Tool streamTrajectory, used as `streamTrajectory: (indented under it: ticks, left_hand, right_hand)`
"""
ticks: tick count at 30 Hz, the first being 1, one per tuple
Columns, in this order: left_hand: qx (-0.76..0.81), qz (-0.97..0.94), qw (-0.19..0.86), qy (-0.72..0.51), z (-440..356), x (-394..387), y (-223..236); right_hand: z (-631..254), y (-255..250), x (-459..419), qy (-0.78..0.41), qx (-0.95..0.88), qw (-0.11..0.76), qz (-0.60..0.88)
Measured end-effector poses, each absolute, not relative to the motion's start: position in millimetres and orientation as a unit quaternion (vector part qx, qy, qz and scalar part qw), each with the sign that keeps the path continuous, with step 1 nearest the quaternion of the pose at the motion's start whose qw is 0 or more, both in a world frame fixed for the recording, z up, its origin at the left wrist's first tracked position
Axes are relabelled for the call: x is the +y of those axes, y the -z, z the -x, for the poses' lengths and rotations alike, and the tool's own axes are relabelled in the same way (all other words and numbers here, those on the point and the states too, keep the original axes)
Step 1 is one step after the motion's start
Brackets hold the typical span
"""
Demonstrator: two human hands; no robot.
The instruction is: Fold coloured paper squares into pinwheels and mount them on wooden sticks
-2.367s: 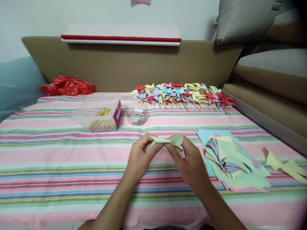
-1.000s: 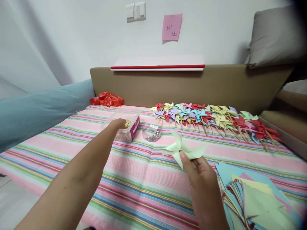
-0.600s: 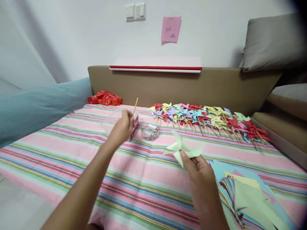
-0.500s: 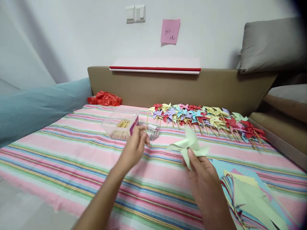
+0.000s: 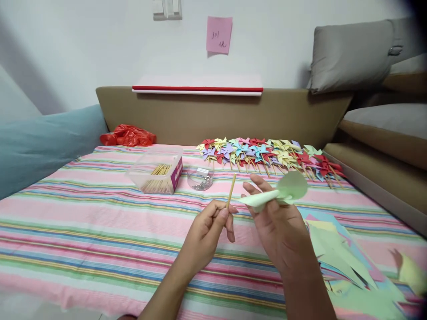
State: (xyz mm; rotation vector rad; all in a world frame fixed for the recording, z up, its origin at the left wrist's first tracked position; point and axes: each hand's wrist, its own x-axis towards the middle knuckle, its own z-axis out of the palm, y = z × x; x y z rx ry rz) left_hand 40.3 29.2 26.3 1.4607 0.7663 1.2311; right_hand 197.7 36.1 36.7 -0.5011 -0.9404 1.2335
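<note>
Between the thumb and fingers of my left hand (image 5: 211, 229) stands a thin wooden stick (image 5: 231, 190), nearly upright. My right hand (image 5: 278, 226) pinches a pale green paper pinwheel (image 5: 291, 186) at its middle, turned so that its blades show edge-on and one curls up. The stick and the pinwheel are close but apart. Beyond my left hand, a clear plastic box (image 5: 140, 171) with a purple label holds many wooden sticks (image 5: 160, 175). Beside it is a round clear container (image 5: 200, 178) with small metal pins inside.
Many finished pinwheels (image 5: 256, 153) on sticks lie in rows at the back right. Colored paper sheets (image 5: 340, 244) are piled at the right front. A red plastic bag (image 5: 128, 135) rests at the back left. Grey cushions (image 5: 350, 55) are stacked at the right on the striped cloth's (image 5: 100, 222) far side.
My left hand has come away from the containers toward my right hand, stick upright. My right hand has turned the pinwheel from facing me to edge-on. The view has shifted to the right.
</note>
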Motion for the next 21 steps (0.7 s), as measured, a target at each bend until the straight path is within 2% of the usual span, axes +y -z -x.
streamTrajectory:
  ticks: [5, 10, 14, 17, 21]
  left_hand:
    - [0.318, -0.620, 0.505, -0.510, -40.7, 29.2, -29.1]
    - [0.317, -0.621, 0.492, -0.521, -40.3, 29.4, -28.9]
    - [0.345, -0.657, 0.406, -0.533, -34.2, 28.6, -24.4]
    - [0.365, -0.680, 0.336, -0.540, -29.3, 27.1, -23.2]
    - [0.378, -0.683, 0.321, -0.536, -26.6, 23.7, -23.8]
  right_hand:
    - [-194.6, -44.8, 28.4, -0.495, -0.525, 0.631, 0.285]
    - [-192.0, -55.9, 18.2, -0.327, -0.625, 0.630, 0.323]
    - [-189.1, -64.2, 12.1, -0.207, -0.686, 0.630, 0.299]
    - [-187.2, -70.2, 6.0, -0.180, -0.696, 0.628, 0.299]
    - [-185.6, -76.9, -1.5, -0.158, -0.705, 0.629, 0.287]
